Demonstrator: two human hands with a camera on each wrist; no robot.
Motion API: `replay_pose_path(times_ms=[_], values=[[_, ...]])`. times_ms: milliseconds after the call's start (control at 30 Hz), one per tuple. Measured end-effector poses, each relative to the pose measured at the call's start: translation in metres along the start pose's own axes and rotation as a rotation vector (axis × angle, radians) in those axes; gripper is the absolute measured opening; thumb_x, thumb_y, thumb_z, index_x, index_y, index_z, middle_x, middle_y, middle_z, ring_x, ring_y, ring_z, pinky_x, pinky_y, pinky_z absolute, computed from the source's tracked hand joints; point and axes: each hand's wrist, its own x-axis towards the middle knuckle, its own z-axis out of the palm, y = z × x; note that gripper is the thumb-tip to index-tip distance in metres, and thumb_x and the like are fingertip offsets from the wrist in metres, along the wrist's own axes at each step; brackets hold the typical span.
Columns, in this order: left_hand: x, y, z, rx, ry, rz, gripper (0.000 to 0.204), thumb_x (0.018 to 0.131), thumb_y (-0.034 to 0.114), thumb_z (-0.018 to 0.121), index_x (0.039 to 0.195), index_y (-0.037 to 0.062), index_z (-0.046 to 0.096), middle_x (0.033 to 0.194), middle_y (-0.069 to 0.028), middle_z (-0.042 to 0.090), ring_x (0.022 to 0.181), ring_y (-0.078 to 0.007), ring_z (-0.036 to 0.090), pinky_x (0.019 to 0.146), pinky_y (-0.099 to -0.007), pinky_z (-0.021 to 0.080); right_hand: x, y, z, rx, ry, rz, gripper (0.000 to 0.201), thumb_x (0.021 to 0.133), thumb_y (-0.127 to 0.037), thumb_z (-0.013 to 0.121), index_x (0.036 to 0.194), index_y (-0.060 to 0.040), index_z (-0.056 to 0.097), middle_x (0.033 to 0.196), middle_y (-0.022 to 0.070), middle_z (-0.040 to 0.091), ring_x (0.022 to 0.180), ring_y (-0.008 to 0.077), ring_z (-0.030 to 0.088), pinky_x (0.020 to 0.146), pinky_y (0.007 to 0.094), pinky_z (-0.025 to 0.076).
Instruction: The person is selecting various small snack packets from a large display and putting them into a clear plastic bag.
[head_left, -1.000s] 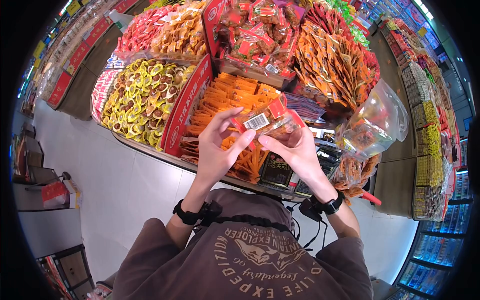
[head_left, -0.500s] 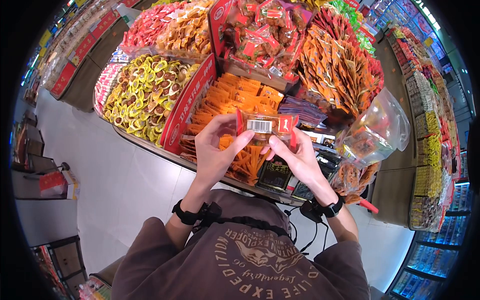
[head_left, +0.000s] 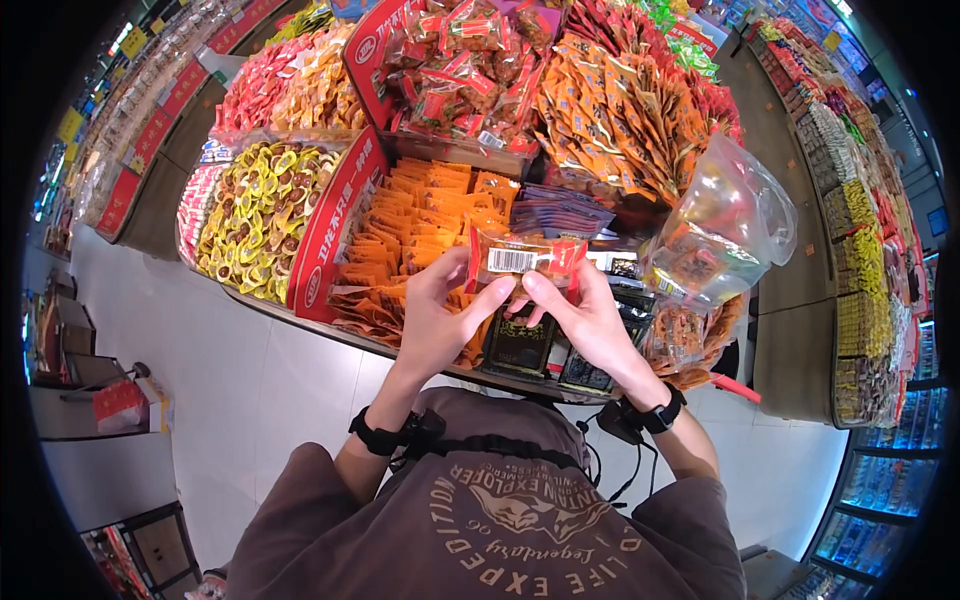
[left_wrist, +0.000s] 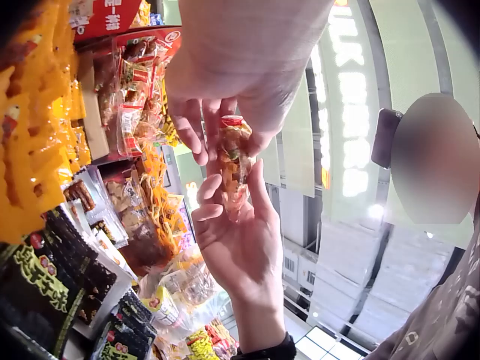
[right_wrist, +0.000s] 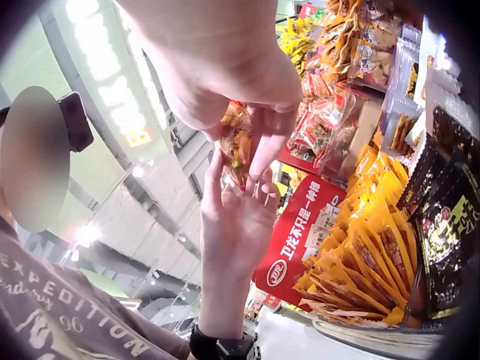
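Both hands hold a small clear snack packet [head_left: 552, 256] with red ends, its white barcode label facing up. The left hand [head_left: 437, 318] pinches the left end, thumb along the near edge. At the right end the right hand [head_left: 592, 322] grips it, its thumb close beside the left one. In the left wrist view the packet [left_wrist: 235, 161] appears edge-on between the hands, with brownish food showing through the film. The right wrist view also shows reddish-brown contents in the packet [right_wrist: 237, 146]. Orange sachets [head_left: 410, 215] stand in rows just beyond and left of the hands.
Black packets [head_left: 518, 345] lie under the hands, purple ones [head_left: 560, 212] behind. A red printed divider [head_left: 338, 225] borders yellow-wrapped snacks [head_left: 255, 220]. Similar red packets [head_left: 465, 75] fill a raised bin. A clear plastic bag [head_left: 745, 195] with packets stands at right.
The packet was tilted up at its right end and has turned level, label toward the head camera. Thumbs have closed in along the near edge. The head view has shifted slightly right.
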Motion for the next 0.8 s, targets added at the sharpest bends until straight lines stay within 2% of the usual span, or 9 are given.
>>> replay_pose_path(times_ms=[100, 233, 267, 300, 367, 400, 500, 633, 800], values=[[0.001, 0.006, 0.014, -0.013, 0.020, -0.005, 0.032, 0.085, 0.009, 0.074, 0.113, -0.0039, 0.063, 0.102, -0.0074, 0.068, 0.095, -0.0115, 0.063, 0.087, -0.0281, 0.048, -0.005, -0.011, -0.010, -0.233, 0.055, -0.065, 0.035, 0.095, -0.022, 0.068, 0.118, 0.0003, 0.054, 0.096, 0.0062, 0.068, 0.075, 0.0105, 0.067, 0.064, 0.0257, 0.054], [0.005, 0.007, 0.030, 0.049, 0.034, 0.045, 0.028, 0.084, 0.006, 0.075, 0.109, -0.0018, 0.065, 0.105, -0.0075, 0.069, 0.097, -0.0119, 0.063, 0.083, -0.0260, 0.048, -0.007, -0.025, -0.025, -0.250, 0.046, -0.182, 0.034, 0.090, -0.013, 0.072, 0.118, -0.0006, 0.057, 0.096, 0.0059, 0.070, 0.082, 0.0104, 0.068, 0.072, 0.0263, 0.056], [0.007, 0.007, 0.034, 0.050, 0.034, 0.090, 0.029, 0.081, 0.004, 0.075, 0.108, -0.0011, 0.065, 0.107, -0.0083, 0.068, 0.100, -0.0131, 0.063, 0.084, -0.0262, 0.047, -0.009, -0.030, -0.029, -0.285, 0.043, -0.197, 0.034, 0.087, -0.006, 0.073, 0.117, -0.0009, 0.058, 0.105, 0.0080, 0.069, 0.095, 0.0130, 0.067, 0.084, 0.0283, 0.055], [0.008, 0.007, 0.039, 0.050, 0.033, 0.133, 0.030, 0.079, 0.002, 0.076, 0.107, -0.0003, 0.066, 0.110, -0.0092, 0.068, 0.103, -0.0143, 0.062, 0.085, -0.0264, 0.047, -0.011, -0.030, -0.034, -0.284, 0.045, -0.195, 0.034, 0.087, -0.006, 0.073, 0.117, -0.0009, 0.058, 0.105, 0.0080, 0.069, 0.095, 0.0130, 0.067, 0.084, 0.0283, 0.055], [0.009, 0.002, 0.046, 0.063, 0.012, 0.166, 0.030, 0.076, 0.000, 0.076, 0.105, 0.0004, 0.067, 0.113, -0.0097, 0.068, 0.106, -0.0163, 0.062, 0.088, -0.0279, 0.046, -0.014, -0.030, -0.045, -0.339, 0.014, -0.305, 0.037, 0.083, -0.001, 0.074, 0.117, -0.0006, 0.058, 0.114, 0.0094, 0.066, 0.108, 0.0152, 0.063, 0.093, 0.0308, 0.051], [0.011, 0.000, 0.049, 0.076, -0.005, 0.204, 0.031, 0.073, -0.002, 0.076, 0.103, 0.0012, 0.068, 0.115, -0.0102, 0.068, 0.109, -0.0183, 0.061, 0.091, -0.0293, 0.045, -0.016, -0.032, -0.050, -0.250, -0.005, -0.278, 0.038, 0.079, 0.003, 0.075, 0.114, -0.0014, 0.061, 0.121, 0.0104, 0.064, 0.115, 0.0178, 0.060, 0.097, 0.0325, 0.049], [0.014, -0.004, 0.062, 0.093, -0.055, 0.265, 0.032, 0.069, -0.005, 0.076, 0.099, 0.0026, 0.069, 0.114, -0.0090, 0.068, 0.110, -0.0210, 0.061, 0.094, -0.0317, 0.044, -0.021, -0.028, -0.066, -0.300, 0.016, -0.298, 0.036, 0.077, 0.005, 0.075, 0.111, -0.0027, 0.063, 0.120, 0.0110, 0.064, 0.113, 0.0205, 0.061, 0.097, 0.0334, 0.049], [0.018, -0.004, 0.081, 0.097, -0.074, 0.272, 0.030, 0.068, -0.004, 0.076, 0.097, 0.0038, 0.069, 0.114, -0.0086, 0.069, 0.109, -0.0219, 0.060, 0.096, -0.0339, 0.043, -0.028, -0.027, -0.083, -0.317, 0.044, -0.312, 0.033, 0.076, 0.007, 0.074, 0.105, -0.0053, 0.066, 0.121, 0.0094, 0.064, 0.111, 0.0199, 0.061, 0.088, 0.0308, 0.050], [0.022, -0.007, 0.102, 0.132, -0.084, 0.292, 0.025, 0.069, -0.004, 0.077, 0.090, 0.0043, 0.066, 0.111, -0.0092, 0.069, 0.107, -0.0214, 0.061, 0.096, -0.0352, 0.045, -0.035, -0.034, -0.101, -0.340, 0.068, -0.355, 0.030, 0.074, 0.010, 0.071, 0.100, -0.0054, 0.067, 0.120, 0.0093, 0.066, 0.110, 0.0215, 0.060, 0.087, 0.0316, 0.048]])
